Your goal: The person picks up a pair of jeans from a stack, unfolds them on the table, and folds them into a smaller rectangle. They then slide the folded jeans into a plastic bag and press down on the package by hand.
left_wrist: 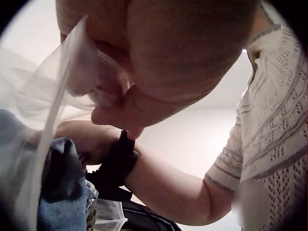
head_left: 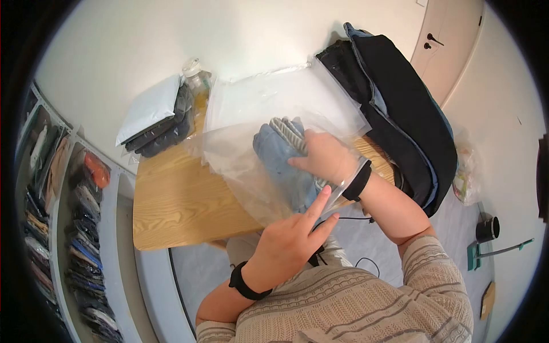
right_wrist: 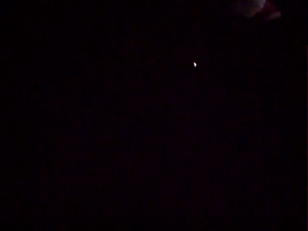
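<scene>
Folded blue jeans [head_left: 277,151] with a grey-and-white striped part lie inside a clear plastic bag [head_left: 229,151] over the table's front. My right hand [head_left: 331,157] reaches in at the bag's mouth and grips the folded jeans, thumb on their near side. Near the bag's open edge, my left hand [head_left: 289,243] has its index finger stretched out. In the left wrist view this hand [left_wrist: 115,91] pinches the bag's edge [left_wrist: 60,91], and blue denim [left_wrist: 65,207] shows below. The right wrist view is almost wholly dark.
On the wooden table [head_left: 177,200] lie flat clear bags [head_left: 274,97], with a stack of packed garments [head_left: 157,123] and a bottle [head_left: 197,80] at left. Dark trousers [head_left: 406,103] are piled at right. Shelves of bagged clothes [head_left: 86,240] stand far left.
</scene>
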### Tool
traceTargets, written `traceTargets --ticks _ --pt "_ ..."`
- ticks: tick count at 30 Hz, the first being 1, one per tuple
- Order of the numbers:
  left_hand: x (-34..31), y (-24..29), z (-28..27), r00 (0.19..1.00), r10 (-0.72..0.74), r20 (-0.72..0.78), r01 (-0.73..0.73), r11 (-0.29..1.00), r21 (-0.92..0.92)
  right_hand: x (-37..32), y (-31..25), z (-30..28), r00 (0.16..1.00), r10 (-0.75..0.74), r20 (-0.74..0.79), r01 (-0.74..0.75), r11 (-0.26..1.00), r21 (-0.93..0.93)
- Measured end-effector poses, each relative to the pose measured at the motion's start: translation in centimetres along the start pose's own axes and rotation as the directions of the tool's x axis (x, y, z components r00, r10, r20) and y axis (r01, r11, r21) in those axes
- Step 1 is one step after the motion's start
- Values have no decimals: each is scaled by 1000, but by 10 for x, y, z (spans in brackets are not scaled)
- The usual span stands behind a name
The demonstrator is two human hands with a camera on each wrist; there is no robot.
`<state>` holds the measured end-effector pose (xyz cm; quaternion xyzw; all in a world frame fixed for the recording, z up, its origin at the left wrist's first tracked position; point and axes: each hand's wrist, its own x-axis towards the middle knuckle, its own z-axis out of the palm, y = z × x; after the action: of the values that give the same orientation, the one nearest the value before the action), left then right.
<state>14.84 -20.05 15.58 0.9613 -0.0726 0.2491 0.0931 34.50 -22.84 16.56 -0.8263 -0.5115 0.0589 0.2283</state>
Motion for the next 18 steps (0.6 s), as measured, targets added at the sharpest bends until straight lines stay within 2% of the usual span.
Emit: traceTargets --ticks 2,4,5,6,7,8,9,11,12,13,15,16,17,18 --pt "-2 1 -2 1000 -14 -13 14 1000 18 -2 -6 -4 999 29 -16 -29 1000 -11" --pt "-4 2 -6 995 -87 -38 89 993 77 -5 -11 -10 992 110 -59 -105 991 86" --pt "-5 1 -5 995 -96 -39 99 992 77 -4 -4 -3 993 105 -52 -100 991 86" --pt "-8 -3 -3 990 -131 -59 135 988 75 -1 11 9 980 -30 -198 19 998 -56" --pt "-12 -7 0 983 -167 -79 172 982 72 0 19 13 930 -181 -319 116 971 -210" --pt "-18 -10 3 981 -178 -77 183 980 72 -1 26 12 927 -248 -281 192 958 -213" --pt "-26 -13 6 982 -181 -52 184 982 45 -4 34 16 928 -253 -273 199 957 -210" --pt "-39 -16 6 981 -193 -25 193 981 17 -12 56 37 930 -280 -239 160 892 -423" --pt "-45 -16 5 981 -189 53 189 982 0 -16 67 49 934 -276 -225 137 862 -488" --pt "-51 -16 5 974 -183 132 187 982 -20 -21 75 60 937 -276 -216 142 863 -485" --pt "-61 -18 10 972 -206 117 214 975 -62 -34 84 77 977 -162 -136 104 929 -355" --pt "-65 -19 11 970 -221 99 231 968 -101 -46 74 71 948 -261 -183 196 929 -313" --pt "-69 -18 11 968 -229 106 240 965 -107 -59 62 64 951 -259 -172 197 931 -309" --pt "-73 -17 11 944 -314 104 323 943 -77 -73 49 56 930 -291 -227 272 956 -110"
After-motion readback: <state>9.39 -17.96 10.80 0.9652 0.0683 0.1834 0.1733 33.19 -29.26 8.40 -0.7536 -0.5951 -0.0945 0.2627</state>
